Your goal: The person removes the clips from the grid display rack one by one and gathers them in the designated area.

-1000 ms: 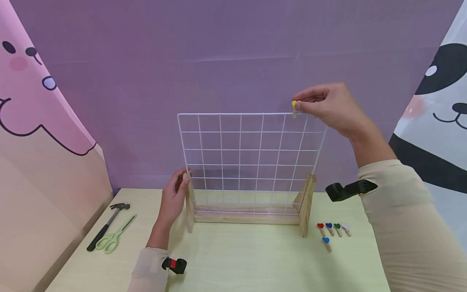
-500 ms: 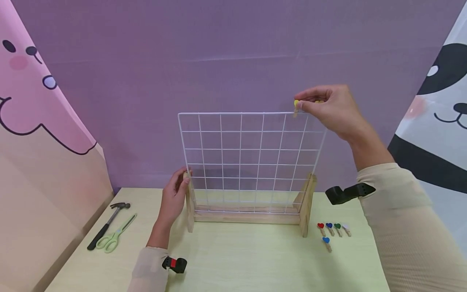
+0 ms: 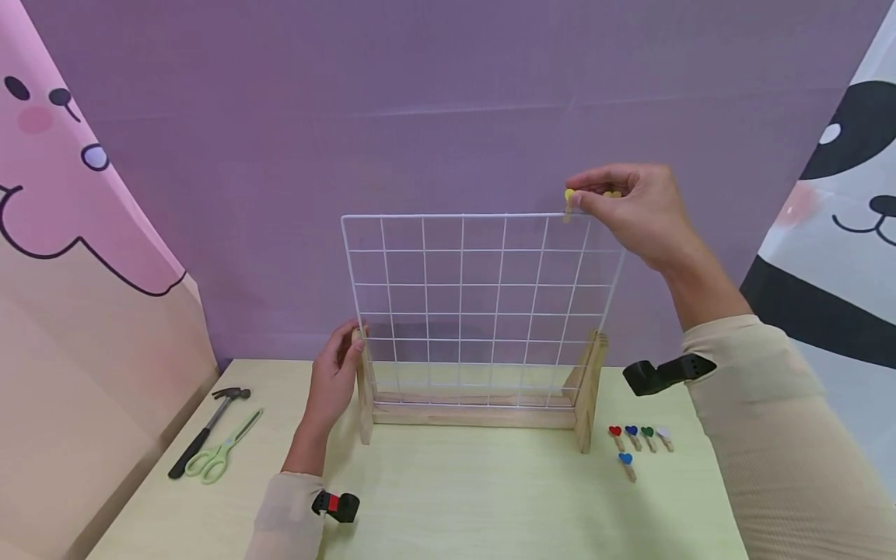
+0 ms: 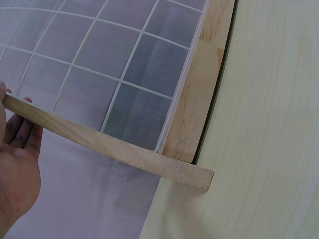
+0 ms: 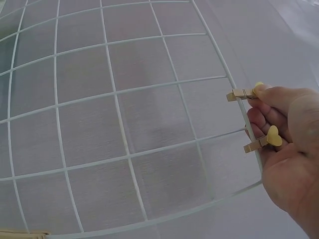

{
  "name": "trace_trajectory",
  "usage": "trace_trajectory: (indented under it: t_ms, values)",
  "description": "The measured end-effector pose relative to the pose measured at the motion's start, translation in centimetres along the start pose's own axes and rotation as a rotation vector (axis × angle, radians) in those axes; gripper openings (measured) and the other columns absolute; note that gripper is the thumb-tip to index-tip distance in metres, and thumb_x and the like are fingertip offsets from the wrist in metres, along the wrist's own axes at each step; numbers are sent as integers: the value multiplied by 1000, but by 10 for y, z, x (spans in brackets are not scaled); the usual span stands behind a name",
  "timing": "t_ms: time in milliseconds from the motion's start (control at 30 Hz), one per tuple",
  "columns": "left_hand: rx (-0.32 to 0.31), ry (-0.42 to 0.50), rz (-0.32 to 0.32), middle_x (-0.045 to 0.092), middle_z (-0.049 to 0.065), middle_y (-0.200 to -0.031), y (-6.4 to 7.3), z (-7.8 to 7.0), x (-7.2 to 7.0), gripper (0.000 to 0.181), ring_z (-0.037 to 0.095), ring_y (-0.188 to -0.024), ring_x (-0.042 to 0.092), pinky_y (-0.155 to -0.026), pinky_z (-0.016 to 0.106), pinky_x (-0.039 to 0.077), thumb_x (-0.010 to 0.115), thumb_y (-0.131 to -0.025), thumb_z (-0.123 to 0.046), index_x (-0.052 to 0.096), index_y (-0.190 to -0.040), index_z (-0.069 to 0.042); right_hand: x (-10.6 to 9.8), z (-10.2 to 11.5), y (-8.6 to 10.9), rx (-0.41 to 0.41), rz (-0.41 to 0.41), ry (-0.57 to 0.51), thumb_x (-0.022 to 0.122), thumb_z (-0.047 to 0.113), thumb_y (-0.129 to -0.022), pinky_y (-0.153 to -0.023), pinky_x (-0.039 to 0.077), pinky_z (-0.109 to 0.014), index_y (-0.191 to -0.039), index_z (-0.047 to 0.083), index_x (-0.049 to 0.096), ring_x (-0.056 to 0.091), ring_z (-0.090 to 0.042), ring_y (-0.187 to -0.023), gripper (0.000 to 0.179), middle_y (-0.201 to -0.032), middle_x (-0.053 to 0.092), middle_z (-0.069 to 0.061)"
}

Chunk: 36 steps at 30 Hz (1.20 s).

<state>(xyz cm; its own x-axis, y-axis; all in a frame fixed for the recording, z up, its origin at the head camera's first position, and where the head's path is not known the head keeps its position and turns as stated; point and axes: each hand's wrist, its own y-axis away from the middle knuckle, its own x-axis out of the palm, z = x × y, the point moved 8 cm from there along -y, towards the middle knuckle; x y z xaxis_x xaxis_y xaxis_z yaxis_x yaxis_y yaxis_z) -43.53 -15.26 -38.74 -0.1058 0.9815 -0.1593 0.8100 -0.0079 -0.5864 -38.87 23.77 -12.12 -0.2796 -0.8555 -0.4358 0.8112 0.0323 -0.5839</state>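
Observation:
A white wire grid (image 3: 462, 285) stands upright in a wooden stand (image 3: 476, 417). My right hand (image 3: 644, 214) pinches a small wooden clothespin (image 5: 243, 94) with a yellow heart between thumb and fingers, at the grid's top wire. A second yellow-heart clothespin (image 5: 258, 144) sits on the same wire below it in the right wrist view; in the head view my hand mostly hides it. At the stand's left upright (image 4: 99, 141), my left hand (image 3: 334, 377) grips the wood, thumb in front and fingers behind.
Several heart clothespins lie on the table right of the stand, including a red one (image 3: 616, 437) and a light blue one (image 3: 626, 467). A hammer (image 3: 210, 432) and green-handled scissors (image 3: 222, 449) lie at the left. A purple backdrop (image 3: 448, 109) hangs behind.
My right hand has shifted slightly right with the pinched clothespin, and the second yellow heart now shows past my fingers. The left hand keeps its grip on the upright.

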Motion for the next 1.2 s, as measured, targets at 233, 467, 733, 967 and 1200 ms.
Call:
trace_trajectory:
  t_ms: [233,467,733,967,1200]
  values:
    - [-31,7,-1,62,23,-141,-1,2,0,39,34,-130,61,-93,7,45,53,-109,-16,54,-146,-8,-7,5,-4,-29,-37,-123,76,11,-93,-61,49,-15,-108,7,81,68,-2,-79,16,-88,77,17]
    - [-51,-21,4,60,26,-143,-2,3,4,41,38,-133,58,-94,8,45,50,-109,-11,49,-149,0,-26,12,-1,-81,-67,-208,77,6,-91,-73,53,-11,-107,7,81,72,-3,-83,16,-90,79,12]
    - [-32,-20,4,64,20,-141,-2,2,2,38,29,-130,61,-96,13,48,53,-109,-19,54,-146,-10,-44,18,8,-137,-112,-228,77,1,-89,-80,54,-9,-107,2,81,73,-2,-85,18,-91,80,11]
    - [-25,1,7,63,21,-141,-1,1,2,38,31,-131,61,-93,8,46,53,-109,-20,55,-145,-11,-54,18,23,-115,-87,-99,77,5,-91,-82,52,-8,-114,0,77,73,0,-88,24,-94,79,14]
    - [-54,-7,4,60,26,-144,-2,2,4,40,37,-134,58,-92,6,44,50,-110,-12,50,-149,-3,-63,4,47,-61,-84,63,77,15,-93,-81,48,-4,-121,7,76,70,5,-94,29,-97,76,24]
